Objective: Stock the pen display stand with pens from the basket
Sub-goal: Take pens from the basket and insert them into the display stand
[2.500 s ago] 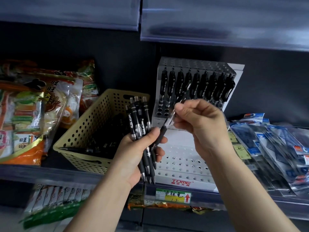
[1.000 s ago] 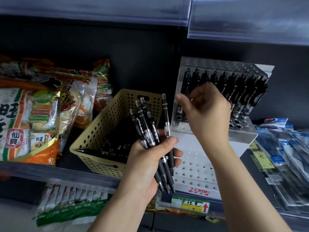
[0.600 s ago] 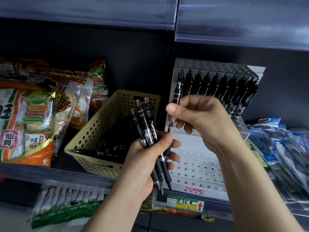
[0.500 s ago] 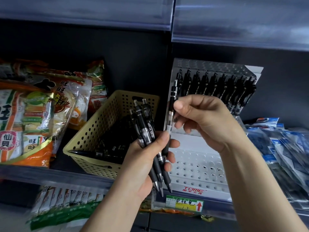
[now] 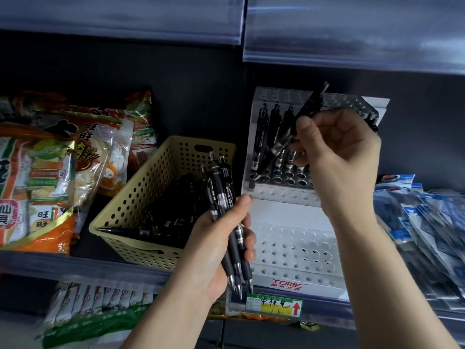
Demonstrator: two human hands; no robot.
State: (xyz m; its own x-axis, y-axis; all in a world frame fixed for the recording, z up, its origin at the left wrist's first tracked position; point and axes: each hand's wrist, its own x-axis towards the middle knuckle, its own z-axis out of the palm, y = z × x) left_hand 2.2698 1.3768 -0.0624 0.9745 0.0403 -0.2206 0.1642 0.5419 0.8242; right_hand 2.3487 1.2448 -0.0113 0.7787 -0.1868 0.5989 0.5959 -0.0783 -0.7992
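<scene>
A white stepped pen display stand stands on the shelf, with several black pens upright in its upper back row. My right hand pinches one black pen tilted in front of that row, tip down toward the holes. My left hand grips a bundle of black pens, tips pointing down, in front of the stand's lower tier. A yellow perforated basket to the left holds more black pens.
Snack bags fill the shelf left of the basket. Packaged stationery lies right of the stand. A shelf edge with a price label runs below. Another shelf overhangs above.
My right hand has drawn one pen out of the left hand's bundle and lifted it up and right to the stand's upper row. The left hand's bundle is smaller.
</scene>
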